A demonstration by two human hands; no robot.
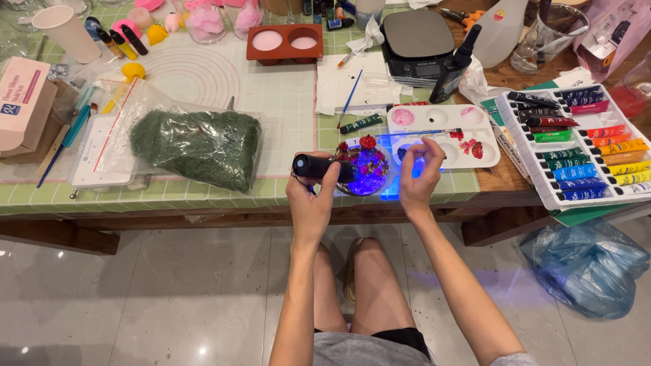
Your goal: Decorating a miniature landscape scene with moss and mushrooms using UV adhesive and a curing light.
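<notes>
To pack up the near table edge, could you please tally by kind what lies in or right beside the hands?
Black torch, in the left hand: 1
Round flower-decorated piece: 1
White paint palette: 1
Brush across the palette: 1
Loose green paint tube: 1
Total: 5

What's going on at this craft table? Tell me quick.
A seated person's left hand holds a small black torch, shining blue-violet light on a round decorated piece with red flowers at the table's edge. The right hand hovers beside it, fingers open, above a white paint palette. A bag of green moss lies to the left, a tray of paint tubes to the right.
</notes>
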